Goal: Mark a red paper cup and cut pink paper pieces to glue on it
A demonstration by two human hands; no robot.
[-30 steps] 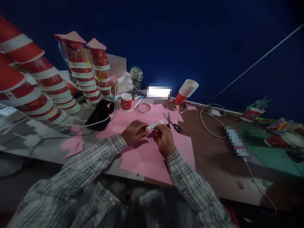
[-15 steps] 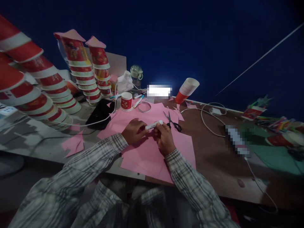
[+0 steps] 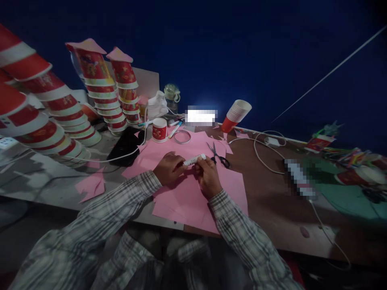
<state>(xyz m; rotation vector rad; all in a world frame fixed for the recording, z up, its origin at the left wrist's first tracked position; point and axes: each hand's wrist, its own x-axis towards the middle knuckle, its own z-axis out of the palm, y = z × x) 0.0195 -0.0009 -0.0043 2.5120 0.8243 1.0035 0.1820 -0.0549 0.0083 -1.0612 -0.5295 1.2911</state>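
A small white printed tube, which looks like a glue stick (image 3: 192,160), is held level between my two hands above pink paper (image 3: 184,201). My left hand (image 3: 169,168) pinches its left end. Fingers and thumb of my right hand (image 3: 208,174) close on its right end. Just beyond the right hand lie open-bladed scissors (image 3: 218,156) with black handles. A silver ring (image 3: 182,137) rests on the paper's far part, beside a red and white paper cup (image 3: 159,131) standing upside down.
Tall stacks of red paper cups (image 3: 102,92) rise at the left, some with pink paper tops. A black phone (image 3: 127,147) lies near them. A leaning cup stack (image 3: 236,116) stands at the back. White cables (image 3: 256,155) and a blurred-out device (image 3: 300,178) are at the right.
The whole view has shifted slightly to the left. Both hands keep the same hold on the glue stick, with barely any movement.
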